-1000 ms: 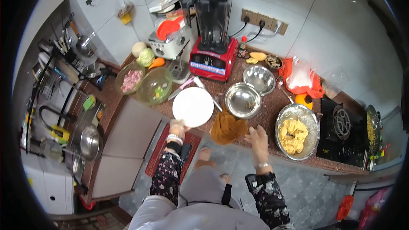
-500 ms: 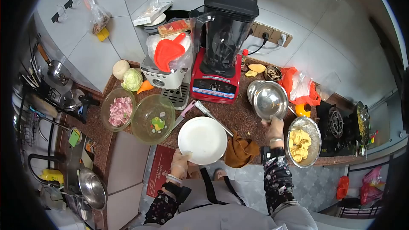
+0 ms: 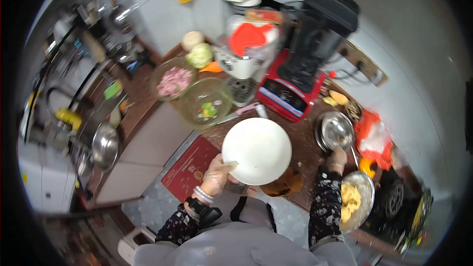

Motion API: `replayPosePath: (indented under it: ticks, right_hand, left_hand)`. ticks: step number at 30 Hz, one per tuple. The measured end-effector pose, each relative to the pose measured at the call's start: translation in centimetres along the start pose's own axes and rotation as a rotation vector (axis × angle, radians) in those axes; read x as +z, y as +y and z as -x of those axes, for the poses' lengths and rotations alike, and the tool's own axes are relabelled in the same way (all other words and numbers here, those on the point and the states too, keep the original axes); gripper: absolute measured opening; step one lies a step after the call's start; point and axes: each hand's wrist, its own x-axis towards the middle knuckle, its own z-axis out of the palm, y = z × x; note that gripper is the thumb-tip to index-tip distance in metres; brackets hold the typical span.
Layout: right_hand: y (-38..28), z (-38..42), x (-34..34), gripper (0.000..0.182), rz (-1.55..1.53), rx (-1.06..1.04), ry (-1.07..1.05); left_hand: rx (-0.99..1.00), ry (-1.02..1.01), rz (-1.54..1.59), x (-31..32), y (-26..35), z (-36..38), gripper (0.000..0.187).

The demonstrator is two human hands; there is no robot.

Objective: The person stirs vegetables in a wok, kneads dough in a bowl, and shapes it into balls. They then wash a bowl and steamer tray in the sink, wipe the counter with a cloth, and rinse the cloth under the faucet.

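Observation:
A white plate (image 3: 258,150) is held up off the counter by its left edge, with my left hand (image 3: 217,175) closed on the rim. My right hand (image 3: 337,159) grips the near rim of a shiny metal bowl (image 3: 337,129), which overlaps another metal bowl (image 3: 320,140); its fingertips are partly hidden. Close to my right forearm is a large metal bowl (image 3: 365,207) with yellow dough-like lumps (image 3: 351,202). A brown cloth (image 3: 283,184) lies below the plate, partly covered by it. Behind the plate rests a pink-handled knife (image 3: 244,110).
Left of the plate stand a green-tinted glass bowl (image 3: 197,113) and a bowl of raw meat pieces (image 3: 174,83). A red-based blender (image 3: 290,91) and a white coffee machine (image 3: 241,66) occupy the back. To the right are a red plastic bag (image 3: 382,150) and a gas stove (image 3: 394,202).
My view has turned left, so the counter appears tilted and blurred. The plate has come up nearer to me in my left hand. The metal bowl at my right hand overlaps the other one more.

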Motion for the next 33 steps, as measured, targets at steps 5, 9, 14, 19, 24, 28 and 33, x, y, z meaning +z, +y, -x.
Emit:
replayPosePath:
  ticks: [5,9,14,19,24,28,33]
  right_hand:
    - [0.6,1.0,-1.0,0.035,-0.126,-0.149,-0.106]
    - [-1.3,4.8,-4.8,0.021,-0.273,0.031,-0.071]
    - [-10.8,11.4,-14.4,0.016,-0.534,-0.285,0.356]
    - [-26.7,13.1,-20.0,0.018,-0.991,-0.219,-0.337]
    - [-47.5,18.4,-14.1,0.024,-1.196,-0.621,-0.552]
    - [-64.7,23.8,-10.4,0.026,-0.9,-1.193,-0.469]
    - [-79.9,31.6,-5.0,0.035,-1.059,-0.882,-1.076]
  left_hand:
    - [0.094,0.072,0.054,-0.8,0.1,2.9,0.043]
    - [0.136,0.076,0.25,-2.7,2.7,4.9,0.046]
    - [0.252,0.245,0.404,-8.4,5.6,7.0,0.044]
    - [0.51,0.469,0.512,-18.3,9.1,9.0,0.039]
    - [0.573,0.803,0.298,-32.3,11.5,13.4,0.034]
    - [0.472,1.151,0.299,-41.4,12.8,16.9,0.022]
    - [0.321,1.32,0.323,-50.4,10.7,16.1,0.019]
